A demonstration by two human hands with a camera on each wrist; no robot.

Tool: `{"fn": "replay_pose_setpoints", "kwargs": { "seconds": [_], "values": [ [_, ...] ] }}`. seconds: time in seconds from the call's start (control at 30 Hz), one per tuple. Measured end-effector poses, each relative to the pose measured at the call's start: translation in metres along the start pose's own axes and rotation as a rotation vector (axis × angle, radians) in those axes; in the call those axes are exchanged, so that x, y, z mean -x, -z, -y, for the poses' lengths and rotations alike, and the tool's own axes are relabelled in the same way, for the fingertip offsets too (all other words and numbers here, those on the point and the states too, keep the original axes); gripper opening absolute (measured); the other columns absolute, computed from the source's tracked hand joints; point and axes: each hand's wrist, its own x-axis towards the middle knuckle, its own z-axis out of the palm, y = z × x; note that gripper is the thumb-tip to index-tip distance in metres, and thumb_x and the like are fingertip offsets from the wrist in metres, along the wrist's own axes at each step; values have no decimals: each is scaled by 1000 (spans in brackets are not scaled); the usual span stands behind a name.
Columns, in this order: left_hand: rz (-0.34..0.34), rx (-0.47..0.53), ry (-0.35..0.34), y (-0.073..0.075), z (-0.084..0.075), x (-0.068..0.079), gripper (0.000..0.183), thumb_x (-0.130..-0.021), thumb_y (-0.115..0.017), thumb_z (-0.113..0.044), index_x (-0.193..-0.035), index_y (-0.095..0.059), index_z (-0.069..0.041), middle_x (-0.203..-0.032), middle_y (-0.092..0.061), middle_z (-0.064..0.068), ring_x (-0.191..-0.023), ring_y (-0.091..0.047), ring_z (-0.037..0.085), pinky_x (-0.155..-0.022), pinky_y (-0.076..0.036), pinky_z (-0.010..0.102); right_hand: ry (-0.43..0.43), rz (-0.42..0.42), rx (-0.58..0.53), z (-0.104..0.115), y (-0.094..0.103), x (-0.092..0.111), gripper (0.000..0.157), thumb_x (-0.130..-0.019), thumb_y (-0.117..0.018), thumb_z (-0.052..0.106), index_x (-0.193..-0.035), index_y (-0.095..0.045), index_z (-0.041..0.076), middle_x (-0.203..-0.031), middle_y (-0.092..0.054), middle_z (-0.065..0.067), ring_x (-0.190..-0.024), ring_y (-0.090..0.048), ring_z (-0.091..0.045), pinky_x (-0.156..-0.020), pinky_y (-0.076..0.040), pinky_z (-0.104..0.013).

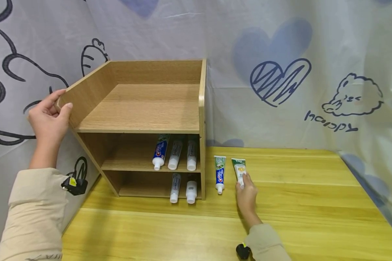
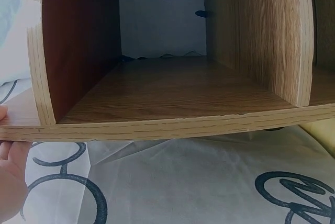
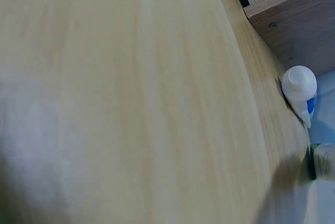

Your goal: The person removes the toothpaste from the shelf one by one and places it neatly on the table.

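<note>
So the right hand (image 1: 247,195) has its fingers pinched on the near end of the green-and-white tube (image 1: 239,167), long axis pointing away, left hand (image 1: 49,117) gripping the wooden shelf (image 1: 140,105).

In the head view, at eight o'clock a creased beige left sleeve (image 1: 36,214) with dark markings (image 1: 47,257) bears a yellow-patched black wrist camera (image 1: 76,186) and looped black cable (image 1: 81,167); at five, a beige right sleeve (image 1: 267,243) adjoins a second black camera (image 1: 243,251).
</note>
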Motion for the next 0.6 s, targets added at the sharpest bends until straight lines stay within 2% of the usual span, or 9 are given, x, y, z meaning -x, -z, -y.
{"fn": "replay_pose_setpoints", "kwargs": {
  "seconds": [0.23,0.43,0.6],
  "values": [
    [-1,2,0,0,-1,0,33,-82,-59,-1,-111,-68,-14,-71,-59,-26,-60,-57,-14,-52,-44,1,-94,19,21,-2,-6,0,45,-75,-66,-7,-118,-54,-14,-121,-51,-34,-112,-51,-48,-90,-47,-47],
    [-4,-26,22,1,-1,0,33,-83,-60,-3,-113,-68,-15,-72,-58,-28,-61,-57,-15,-54,-44,0,-148,46,40,-2,-11,1,46,-75,-67,-5,-118,-54,-13,-122,-51,-32,-114,-51,-46,-91,-47,-47],
    [-4,-12,15,1,-1,0,33,-82,-60,-3,-112,-68,-14,-72,-59,-27,-61,-57,-14,-54,-44,1,-198,73,34,-3,-13,5,47,-76,-67,-5,-120,-53,-14,-124,-50,-32,-115,-51,-46,-91,-47,-47]
  ]
}}
